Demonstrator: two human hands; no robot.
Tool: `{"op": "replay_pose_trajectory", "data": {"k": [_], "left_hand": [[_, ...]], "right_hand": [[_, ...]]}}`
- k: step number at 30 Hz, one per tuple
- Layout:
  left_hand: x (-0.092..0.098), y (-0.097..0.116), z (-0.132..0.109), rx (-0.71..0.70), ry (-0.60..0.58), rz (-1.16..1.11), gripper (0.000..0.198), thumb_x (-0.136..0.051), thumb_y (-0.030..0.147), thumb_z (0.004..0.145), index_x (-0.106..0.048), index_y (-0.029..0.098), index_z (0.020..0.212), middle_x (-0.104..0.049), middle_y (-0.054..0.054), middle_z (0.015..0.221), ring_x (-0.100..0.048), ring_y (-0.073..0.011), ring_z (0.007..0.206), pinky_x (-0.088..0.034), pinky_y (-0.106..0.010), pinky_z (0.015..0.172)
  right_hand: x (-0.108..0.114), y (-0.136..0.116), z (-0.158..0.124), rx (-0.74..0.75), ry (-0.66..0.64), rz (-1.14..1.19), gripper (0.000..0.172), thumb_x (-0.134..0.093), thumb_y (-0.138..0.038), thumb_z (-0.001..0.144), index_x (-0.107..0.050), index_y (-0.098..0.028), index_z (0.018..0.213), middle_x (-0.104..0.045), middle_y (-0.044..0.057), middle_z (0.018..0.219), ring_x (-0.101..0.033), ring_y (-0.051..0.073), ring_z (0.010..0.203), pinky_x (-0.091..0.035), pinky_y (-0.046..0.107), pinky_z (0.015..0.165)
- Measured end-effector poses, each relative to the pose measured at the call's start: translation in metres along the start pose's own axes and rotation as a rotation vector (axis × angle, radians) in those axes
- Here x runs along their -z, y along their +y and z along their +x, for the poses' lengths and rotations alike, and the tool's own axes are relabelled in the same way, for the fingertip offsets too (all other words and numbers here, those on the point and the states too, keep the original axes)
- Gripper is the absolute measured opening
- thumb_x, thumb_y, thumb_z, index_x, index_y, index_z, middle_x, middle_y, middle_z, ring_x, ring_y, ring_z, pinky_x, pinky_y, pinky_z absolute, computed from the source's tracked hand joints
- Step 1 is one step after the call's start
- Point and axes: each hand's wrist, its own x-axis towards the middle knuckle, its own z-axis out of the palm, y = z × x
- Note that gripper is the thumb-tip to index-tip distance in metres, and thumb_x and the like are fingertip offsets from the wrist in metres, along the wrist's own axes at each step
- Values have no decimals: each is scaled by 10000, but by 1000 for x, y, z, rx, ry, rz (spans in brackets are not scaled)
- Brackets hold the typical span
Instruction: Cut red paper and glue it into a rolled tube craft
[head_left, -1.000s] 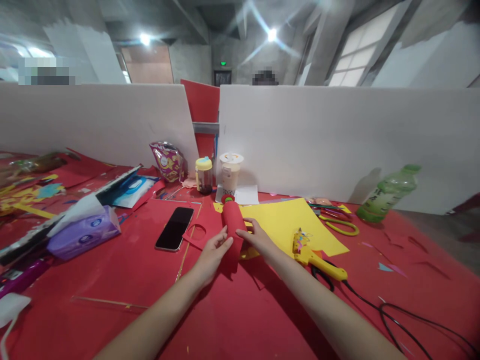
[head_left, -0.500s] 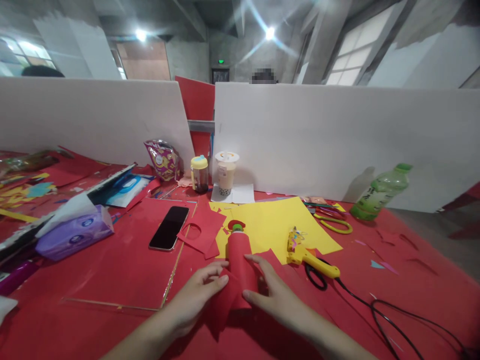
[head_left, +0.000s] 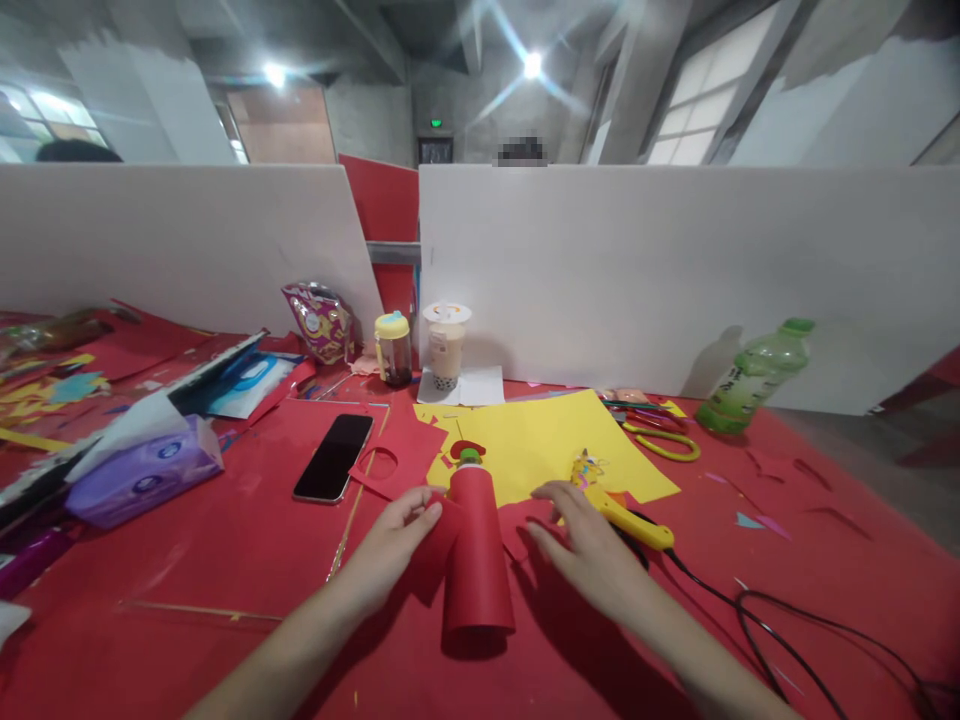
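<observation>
A bottle wrapped in red paper (head_left: 478,560) lies in front of me, its neck pointing away. Its green cap (head_left: 470,456) shows, with a red paper disc (head_left: 466,446) at the far end. To the left of the bottle, my left hand (head_left: 397,530) pinches a piece of red paper (head_left: 435,550) between thumb and fingers. My right hand (head_left: 574,530) is off the bottle on the right, fingers apart and nothing in them. It is close to the yellow glue gun (head_left: 634,522) and partly covers red paper on the table.
Yellow paper (head_left: 517,440) lies behind the bottle. A phone (head_left: 334,458), red paper with a round hole (head_left: 405,450) and a purple tissue pack (head_left: 146,470) are leftward. Yellow-handled scissors (head_left: 667,445), a green bottle (head_left: 754,380) and a black cable (head_left: 705,578) are rightward. White boards (head_left: 637,270) stand behind.
My right hand has let go of the wrapped bottle and moved right. My left hand has drawn the red paper piece up and away to the left, baring the bottle's near end.
</observation>
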Motion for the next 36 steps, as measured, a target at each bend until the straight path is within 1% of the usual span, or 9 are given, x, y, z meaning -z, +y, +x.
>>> {"op": "replay_pose_trajectory", "data": {"k": [3,5,7,9,12,24,31,34,36], "left_hand": [[3,12,9,-72,67,88,323,-627,393,666,-605,170,898,-659,-76,856,-636,-195,698,-512,-308,590],[3,24,14,-193,194,203,234,-658,328,637,-621,170,806,-655,-67,848,-626,-190,733,-507,-294,631],[2,36,18,-325,152,317,112,-633,284,656,-622,176,682,-653,-44,743,-616,-180,698,-500,-279,630],[-1,47,20,-427,73,416,113,-597,262,680,-608,182,599,-630,-17,631,-595,-163,614,-490,-268,585],[-4,56,22,-543,61,505,109,-580,245,681,-635,184,610,-637,-13,605,-593,-168,599,-486,-279,578],[-4,59,20,-754,-30,684,147,-548,217,753,-685,162,750,-685,-66,750,-626,-179,710,-505,-295,660],[-1,58,23,-825,47,770,70,-574,165,705,-641,180,694,-678,-30,707,-626,-151,660,-510,-275,637],[2,56,25,-801,87,795,48,-582,152,692,-618,179,706,-672,-8,661,-623,-137,620,-507,-256,609],[4,55,26,-783,104,808,33,-586,159,691,-600,177,714,-665,3,645,-620,-131,605,-497,-236,578]], "right_hand": [[19,22,7,-42,2,-357,198,-463,-211,771,-555,-140,933,-577,126,942,-548,257,897,-437,390,781],[31,33,9,-134,-115,-546,204,-478,-170,747,-563,-118,924,-571,149,953,-541,288,886,-446,381,677],[38,39,8,-229,-236,-652,242,-470,-107,714,-555,-122,940,-550,160,1008,-532,307,901,-426,337,574],[40,42,6,-285,-327,-679,279,-442,-56,698,-543,-133,946,-534,154,1039,-540,295,898,-378,281,510],[37,46,5,-300,-375,-659,265,-402,-35,724,-530,-133,934,-534,143,1014,-563,263,865,-308,252,474],[39,50,11,-286,-325,-704,256,-343,-11,742,-506,-125,904,-509,130,976,-581,195,746,-216,230,430],[66,29,23,7,-50,-310,296,-403,-22,637,-515,-153,878,-574,80,887,-557,184,777,-407,263,639],[77,11,29,-3,24,-157,225,-436,-108,647,-533,-166,842,-596,52,792,-563,185,696,-437,289,616],[80,1,30,-46,-4,-24,198,-451,-175,668,-550,-179,840,-605,37,749,-569,186,653,-453,296,569]]}}
